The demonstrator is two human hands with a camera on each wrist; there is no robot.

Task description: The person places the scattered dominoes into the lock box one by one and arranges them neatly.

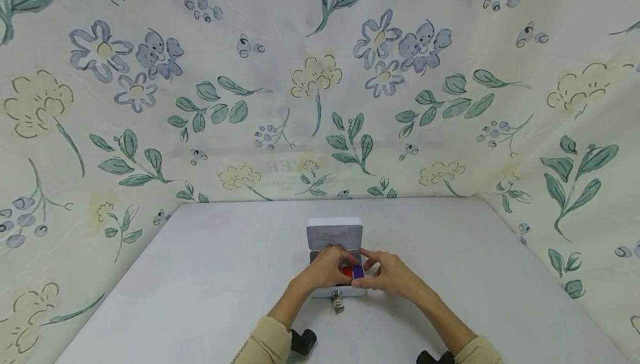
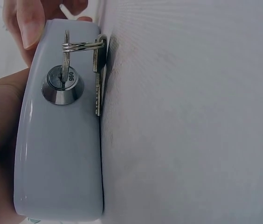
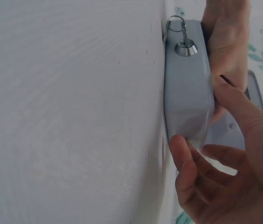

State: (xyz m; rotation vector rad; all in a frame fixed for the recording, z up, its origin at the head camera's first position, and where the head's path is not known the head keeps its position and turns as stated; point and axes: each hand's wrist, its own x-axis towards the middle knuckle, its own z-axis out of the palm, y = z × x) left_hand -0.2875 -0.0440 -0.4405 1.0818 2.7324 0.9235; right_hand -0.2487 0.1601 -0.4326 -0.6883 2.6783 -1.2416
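A small white metal cash box [image 1: 337,292] stands on the table with its lid [image 1: 334,237] raised at the back. A key [image 2: 66,56] sits in the front lock [image 2: 62,85], and more keys [image 2: 99,77] hang from its ring. My left hand [image 1: 327,267] reaches into the box and pinches a small red and purple item [image 1: 357,271]; its exact kind is unclear. At the box's right side, my right hand [image 1: 392,274] holds the wall, thumb over the top edge and fingers [image 3: 180,147] against the outside. My hands hide most of the interior.
The box rests on a white table [image 1: 225,253]. Behind and beside it hangs a floral cloth [image 1: 320,103]. Black wrist mounts [image 1: 303,342] sit at both sleeves.
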